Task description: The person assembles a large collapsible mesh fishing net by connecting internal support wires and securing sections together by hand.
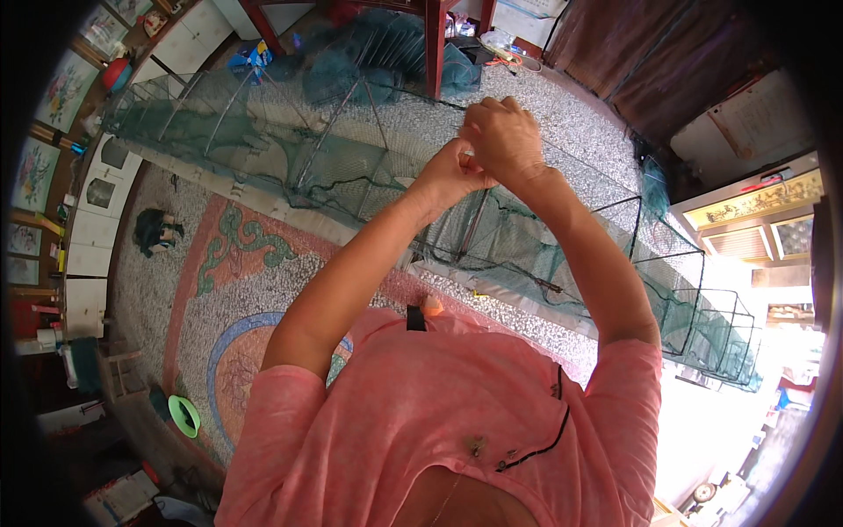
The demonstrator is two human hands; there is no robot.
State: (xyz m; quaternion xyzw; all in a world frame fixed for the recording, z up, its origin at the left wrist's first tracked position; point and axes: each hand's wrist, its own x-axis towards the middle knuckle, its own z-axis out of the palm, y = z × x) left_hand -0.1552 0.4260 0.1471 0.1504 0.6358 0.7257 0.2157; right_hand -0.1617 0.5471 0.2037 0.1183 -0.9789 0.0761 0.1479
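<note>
A long green net trap (351, 176) on thin metal frames stretches across the room in front of me. Both my hands are raised close together over its middle. My left hand (450, 178) has its thumb and fingers curled in a pinch just below the other hand. Its hold is too small to make out. My right hand (505, 133) is closed with the knuckles up, nearly touching the left. Whatever lies inside its fingers is hidden. Dark frame bars and folded mesh show beneath my wrists.
Behind the trap, a heap of dark green netting (378, 57) lies by a red wooden post (435, 48). A blue bag (250, 57) is at the back left. A light green basin (183, 415) stands at the lower left. White cabinets (92, 198) line the left wall.
</note>
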